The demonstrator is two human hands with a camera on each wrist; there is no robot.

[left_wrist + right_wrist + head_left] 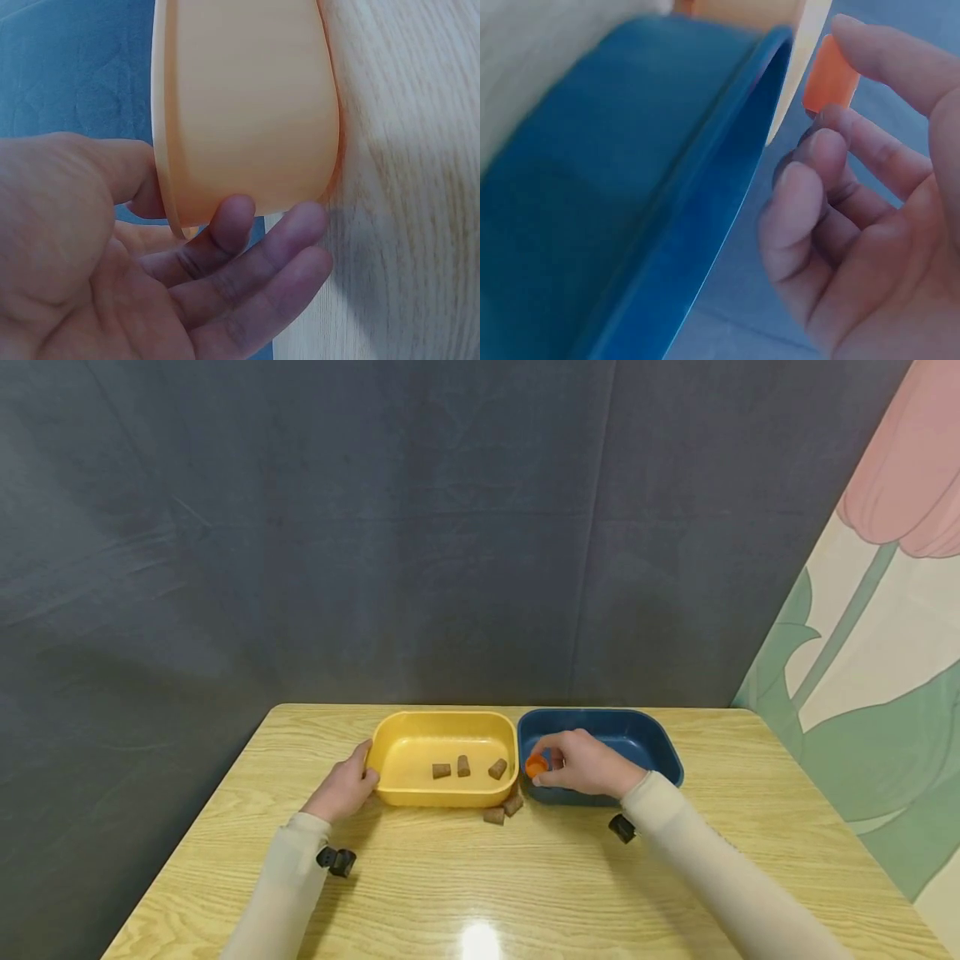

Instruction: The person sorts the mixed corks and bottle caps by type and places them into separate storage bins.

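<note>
My left hand [347,787] grips the left end of a yellow plastic bin [442,798], thumb over the rim and fingers against the outer wall. The left wrist view shows this bin wall [247,97] close up. Over the left part of a blue bin [651,735], my right hand [581,764] pinches a small orange cap [536,766] between thumb and fingers. In the right wrist view the cap [830,75] is held above the rim level of the blue bin [630,135]. Three brown cork-like stoppers [463,766] lie in the yellow bin.
Two more brown stoppers [494,816] lie on the wooden table [420,893] by the yellow bin's front right corner. The bins stand side by side near the table's back edge. Behind hangs a dark curtain [420,543]; a flower-patterned wall [885,693] is on the right.
</note>
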